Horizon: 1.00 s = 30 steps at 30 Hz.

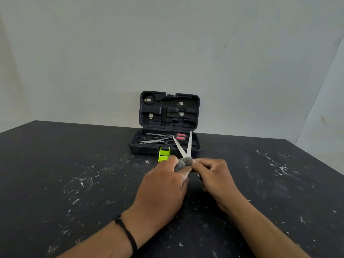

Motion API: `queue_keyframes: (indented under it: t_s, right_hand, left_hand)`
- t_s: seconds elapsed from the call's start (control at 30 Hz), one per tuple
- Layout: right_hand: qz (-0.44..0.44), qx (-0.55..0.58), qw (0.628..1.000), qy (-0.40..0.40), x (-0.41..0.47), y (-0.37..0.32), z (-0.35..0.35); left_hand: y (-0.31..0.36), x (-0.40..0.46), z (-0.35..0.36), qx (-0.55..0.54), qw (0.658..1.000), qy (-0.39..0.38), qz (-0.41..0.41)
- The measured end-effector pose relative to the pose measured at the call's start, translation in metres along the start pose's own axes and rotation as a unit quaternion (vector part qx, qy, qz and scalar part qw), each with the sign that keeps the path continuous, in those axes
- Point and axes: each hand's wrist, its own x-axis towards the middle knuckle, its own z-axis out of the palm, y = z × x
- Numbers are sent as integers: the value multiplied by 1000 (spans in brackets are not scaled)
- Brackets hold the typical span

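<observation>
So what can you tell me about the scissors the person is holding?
The scissors have two slim, bright blades that look like bare steel, spread open in a narrow V with the tips pointing up and away from the person. A bunched grey cloth covers the spot where the blades meet, pinched there by the left hand. The right hand grips the lower part, so the handles are hidden. They are held above the dark table, in front of the open tool case.

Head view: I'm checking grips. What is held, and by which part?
Left hand pinches a grey cloth on the scissors at the pivot; right hand grips them below it, handles hidden.
</observation>
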Motion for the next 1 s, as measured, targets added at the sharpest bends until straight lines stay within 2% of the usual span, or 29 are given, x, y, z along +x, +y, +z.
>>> queue_keyframes:
  t_s: [0.1, 0.3, 0.5, 0.6, 0.77, 1.0]
  right_hand:
    - [-9, -2, 1000, -2, 0, -2, 0]
    - [11, 5, 1000, -9, -2, 0, 2]
    - [-12, -34, 999, -36, -6, -5, 6]
    - [-20, -40, 997, -56, -10, -8, 10]
    - [6, -12, 998, -60, -10, -11, 5]
    - [78, 80, 992, -59, -7, -5, 8]
  left_hand:
    - [0, 2, 1, -11, 999, 28, -34]
    - [-4, 5, 3, 35, 999, 11, -4]
    - [-19, 15, -8, 100, 993, 22, -60]
    - [-39, 18, -14, 65, 993, 48, -85]
    - [-22, 12, -8, 16, 1000, 6, -5]
    - [-25, 11, -3, 1, 1000, -8, -16]
